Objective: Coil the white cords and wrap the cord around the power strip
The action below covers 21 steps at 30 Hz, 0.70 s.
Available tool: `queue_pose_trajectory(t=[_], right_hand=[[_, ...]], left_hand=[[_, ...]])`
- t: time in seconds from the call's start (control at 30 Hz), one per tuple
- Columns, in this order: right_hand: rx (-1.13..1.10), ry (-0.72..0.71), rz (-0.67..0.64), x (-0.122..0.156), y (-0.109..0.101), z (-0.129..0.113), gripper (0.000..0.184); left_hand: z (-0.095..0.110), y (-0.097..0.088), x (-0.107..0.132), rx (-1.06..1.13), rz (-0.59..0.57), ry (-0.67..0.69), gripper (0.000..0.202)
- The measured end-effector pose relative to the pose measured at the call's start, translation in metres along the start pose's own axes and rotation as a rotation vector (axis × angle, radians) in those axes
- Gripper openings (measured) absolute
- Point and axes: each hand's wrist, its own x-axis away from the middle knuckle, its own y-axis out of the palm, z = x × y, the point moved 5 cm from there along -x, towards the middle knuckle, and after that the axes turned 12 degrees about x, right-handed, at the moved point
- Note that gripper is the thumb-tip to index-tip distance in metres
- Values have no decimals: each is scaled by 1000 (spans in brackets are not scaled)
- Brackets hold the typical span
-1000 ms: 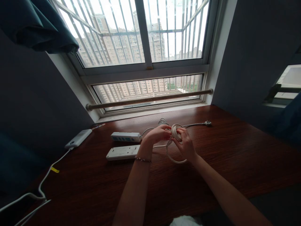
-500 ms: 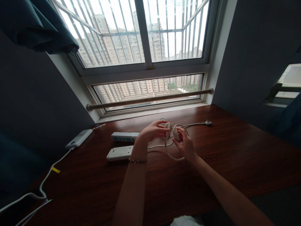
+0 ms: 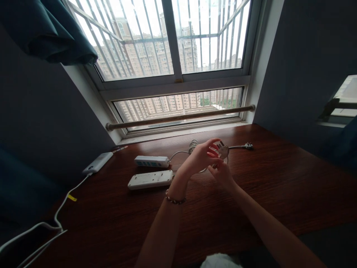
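Observation:
My left hand (image 3: 201, 155), with a braided bracelet at the wrist, has its fingers closed about a pale plug (image 3: 223, 151) whose metal prongs point up. Just below it, my right hand (image 3: 222, 175) is closed on the pale power cable, most of which is hidden behind the two hands. To the left lie two white power strips. The farther power strip (image 3: 151, 161) shows bluish sockets, and the nearer power strip (image 3: 150, 179) rests with its underside up. Behind my left hand a grey coiled cable (image 3: 193, 144) sits on the table.
Another plug (image 3: 248, 146) lies at the right on the brown wooden table (image 3: 264, 178). A white device (image 3: 98, 162) with a white cord (image 3: 67, 197) is at the left edge. A barred window (image 3: 178, 85) and a horizontal rod (image 3: 181, 117) stand behind the table.
My left hand has moved right, closer to my right hand, and the plug has turned so its prongs show upward. The cable loops between the hands are now mostly hidden.

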Motion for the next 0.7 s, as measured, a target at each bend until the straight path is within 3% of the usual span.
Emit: queue_pose_trajectory(t=[0.07, 0.17, 0.27, 0.37, 0.5, 0.6, 0.7], right_hand=[[-37, -32, 6, 0, -3, -2, 36], [-62, -72, -1, 1, -8, -10, 40], [-45, -91, -2, 4, -14, -18, 38], [-18, -124, -4, 7, -18, -26, 37], [-25, -173, -27, 8, -22, -36, 37], [-86, -155, -65, 4, -31, -44, 41], [-159, -110, -69, -8, -70, -48, 43]], left_hand=[[6, -9, 11, -110, -9, -2, 61], [3, -37, 45, -366, 7, -84, 53], [-28, -70, 94, -701, -38, -323, 55], [-67, -102, 140, -1011, -4, -553, 67], [-97, -122, 163, -1146, -52, -653, 72], [-88, -127, 159, -1173, -47, -653, 54], [-56, -136, 155, -1200, 80, -603, 38]])
